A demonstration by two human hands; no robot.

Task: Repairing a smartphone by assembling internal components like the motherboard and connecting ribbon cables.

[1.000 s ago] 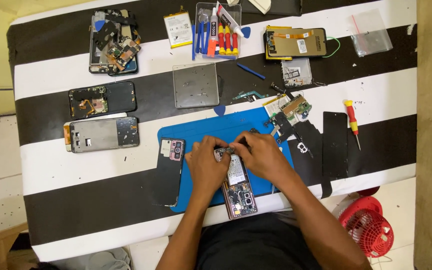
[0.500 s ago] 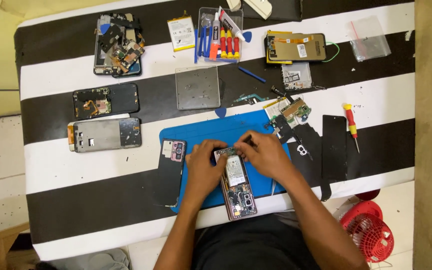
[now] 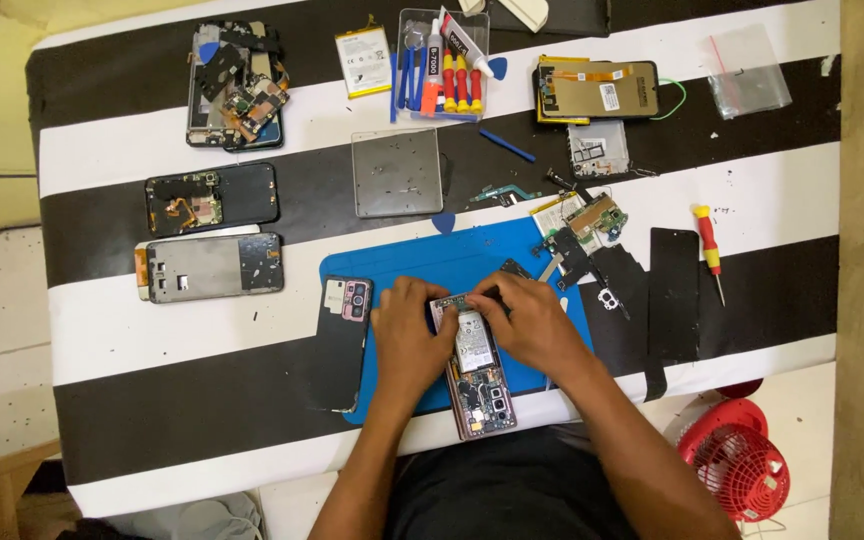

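Both forearms came in from the near table edge, angled inward, meeting over an opened smartphone with bare back, silver battery and exposed boards (image 3: 479, 372). The phone lay lengthwise, far end on the blue rubber work mat (image 3: 452, 262), near end past the mat on the black-and-white striped tablecloth (image 3: 152, 340). The left hand (image 3: 410, 335) was palm down, fingers curled along the phone's left edge, gripping it near the top. The right hand (image 3: 530, 322) was palm down too, wrist bent left, fingertips pinched together at the phone's top end; whether they pinched a small part or tool, could not tell. The two hands' fingertips nearly touched over the top edge.

Just left of the left hand lay a black phone back cover with a pink camera panel (image 3: 343, 340). Right of the right hand were loose green circuit boards (image 3: 592, 220) and a red-and-yellow screwdriver (image 3: 709, 250), well apart. A red small fan (image 3: 737, 465) stood on the floor at the right.
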